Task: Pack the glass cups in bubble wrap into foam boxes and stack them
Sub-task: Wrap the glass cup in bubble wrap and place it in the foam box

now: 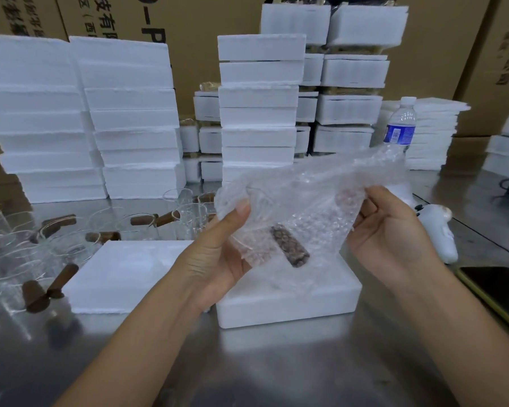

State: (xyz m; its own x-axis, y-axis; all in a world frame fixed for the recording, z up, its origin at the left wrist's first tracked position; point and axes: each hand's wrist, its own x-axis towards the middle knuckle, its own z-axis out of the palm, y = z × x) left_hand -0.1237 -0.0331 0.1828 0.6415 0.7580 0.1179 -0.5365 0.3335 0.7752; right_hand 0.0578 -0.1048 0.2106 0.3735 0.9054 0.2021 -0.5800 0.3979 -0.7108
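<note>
At mid-frame we hold the bubble wrap above the foam box at lower centre: our left hand curls round its left edge, our right hand pinches the right. The glass cup lies inside (only its brown handle reads clearly). The wrap's top looks loose; a tilt could, we judge, slide the cup out onto the steel table.

The bubble wrap is clear, dotted all over with round bubbles; a dark brown handle shows through it. The foam box is plain white. The glass cups are clear. The bottle wears a blue label; the phone is black, edged yellow-green.
</note>
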